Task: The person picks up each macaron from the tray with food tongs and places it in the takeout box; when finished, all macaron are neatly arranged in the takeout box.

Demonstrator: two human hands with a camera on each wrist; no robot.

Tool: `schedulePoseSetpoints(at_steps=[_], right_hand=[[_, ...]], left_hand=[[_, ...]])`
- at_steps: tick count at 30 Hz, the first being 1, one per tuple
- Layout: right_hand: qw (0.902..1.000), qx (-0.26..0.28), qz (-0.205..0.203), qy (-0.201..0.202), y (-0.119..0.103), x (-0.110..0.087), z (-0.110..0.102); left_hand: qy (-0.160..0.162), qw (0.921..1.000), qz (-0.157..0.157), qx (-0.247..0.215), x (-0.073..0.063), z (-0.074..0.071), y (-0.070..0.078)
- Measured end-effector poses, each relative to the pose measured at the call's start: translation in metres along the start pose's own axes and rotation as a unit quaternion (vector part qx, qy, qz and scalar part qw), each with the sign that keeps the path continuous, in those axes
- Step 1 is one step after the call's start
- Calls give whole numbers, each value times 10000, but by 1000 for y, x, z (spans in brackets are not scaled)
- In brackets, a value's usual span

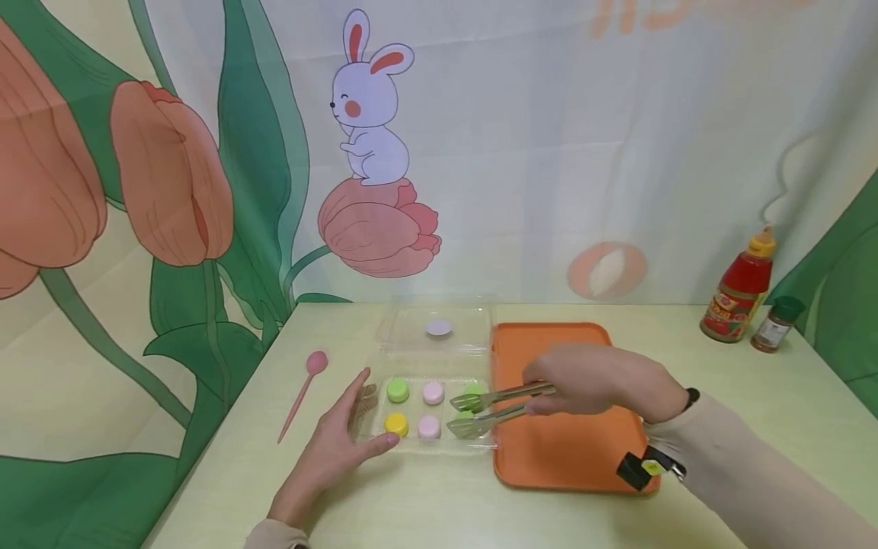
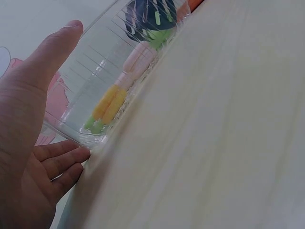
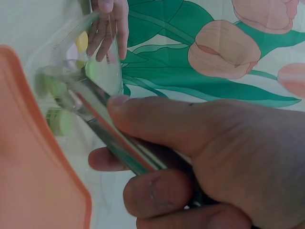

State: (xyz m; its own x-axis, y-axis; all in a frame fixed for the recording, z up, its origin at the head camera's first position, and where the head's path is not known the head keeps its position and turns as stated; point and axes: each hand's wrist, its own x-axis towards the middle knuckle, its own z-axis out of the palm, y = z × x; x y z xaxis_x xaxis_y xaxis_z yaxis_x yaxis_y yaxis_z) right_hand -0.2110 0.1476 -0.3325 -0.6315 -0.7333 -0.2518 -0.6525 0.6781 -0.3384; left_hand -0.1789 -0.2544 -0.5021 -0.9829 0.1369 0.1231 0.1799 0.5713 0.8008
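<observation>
A clear plastic box lies with its hinged lid folded back. Green, pink and yellow macarons sit inside in two rows. My left hand is at the box's left end, thumb near the front rim and the other fingers along the side. My right hand grips metal tongs, which reach into the right end of the box. Their spread tips are over two green macarons, partly hiding them; whether they touch is unclear.
Right of the box lies an orange tray, under my right hand. A pink spoon rests on the left of the table. At the back right stand a red sauce bottle and a small green-capped jar. A printed curtain hangs behind.
</observation>
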Motion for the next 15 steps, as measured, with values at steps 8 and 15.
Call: schedulePoseSetpoints(at_steps=[8,15], right_hand=[[9987,-141,468,-117,-16,4,-7],[9986,-38,507,-130,-16,3,-5]], left_hand=[[-17,10000,-50,23,1,0,-1],[9,9999,-79,66,1,1,0]])
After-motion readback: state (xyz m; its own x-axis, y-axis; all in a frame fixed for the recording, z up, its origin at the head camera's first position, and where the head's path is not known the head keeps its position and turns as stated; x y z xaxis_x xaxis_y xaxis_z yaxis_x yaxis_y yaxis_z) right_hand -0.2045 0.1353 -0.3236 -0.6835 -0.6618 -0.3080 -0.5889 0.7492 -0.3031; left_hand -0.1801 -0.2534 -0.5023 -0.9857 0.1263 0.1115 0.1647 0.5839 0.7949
